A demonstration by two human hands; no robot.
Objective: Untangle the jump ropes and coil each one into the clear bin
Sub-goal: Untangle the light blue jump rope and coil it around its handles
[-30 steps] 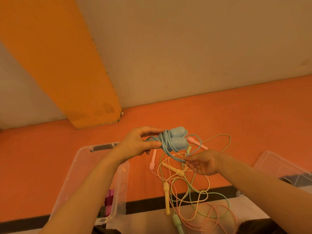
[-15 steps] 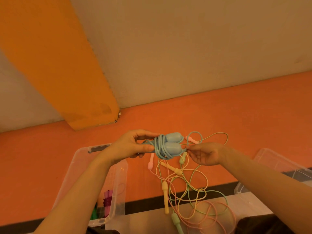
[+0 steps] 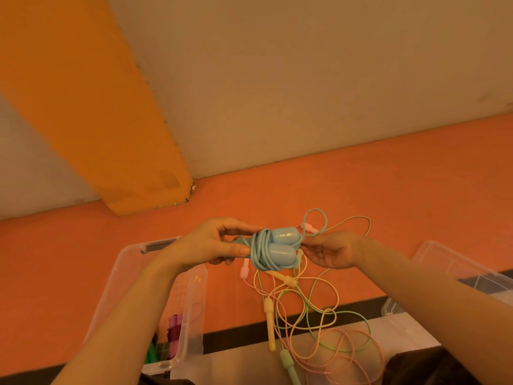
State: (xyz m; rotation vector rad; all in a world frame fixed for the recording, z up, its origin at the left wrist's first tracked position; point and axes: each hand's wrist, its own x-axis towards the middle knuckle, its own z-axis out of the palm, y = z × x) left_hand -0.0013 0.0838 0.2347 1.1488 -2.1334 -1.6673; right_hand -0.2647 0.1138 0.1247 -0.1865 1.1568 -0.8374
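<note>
Blue jump rope (image 3: 273,250): coiled around its handles, held above floor; left hand (image 3: 211,245) grips bundle to steady it, right hand (image 3: 330,250) pinches loose cord end for wrapping; clear bin (image 3: 191,295) below-left, awaiting it

Right hand (image 3: 331,250) moved up from below the blue rope bundle (image 3: 273,250) to its right end, fingertips now at the handles; loose blue loop shorter
</note>
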